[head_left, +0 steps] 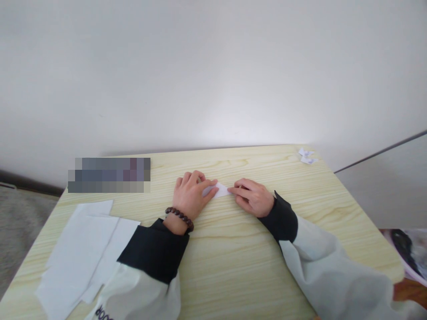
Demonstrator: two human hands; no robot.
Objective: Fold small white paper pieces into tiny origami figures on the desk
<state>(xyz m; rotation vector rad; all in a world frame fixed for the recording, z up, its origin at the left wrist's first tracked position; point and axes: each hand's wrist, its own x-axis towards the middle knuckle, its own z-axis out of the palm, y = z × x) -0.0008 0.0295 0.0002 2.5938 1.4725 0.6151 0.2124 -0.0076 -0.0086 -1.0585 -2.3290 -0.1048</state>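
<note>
A small folded piece of white paper (220,190) lies on the pale wooden table (233,249), in the middle toward the far edge. My left hand (191,195) rests over its left end, fingers curled and pressing down on it. My right hand (251,197) meets it from the right, its fingertips pinched together on the paper's right tip. A dark bead bracelet (179,216) circles my left wrist. Most of the paper is hidden under my fingers.
Several white paper sheets (83,253) are stacked loosely at the table's near left. Two small folded white paper pieces (307,156) sit at the far right corner. A plain white wall stands behind the table. A blurred patch covers something at the far left.
</note>
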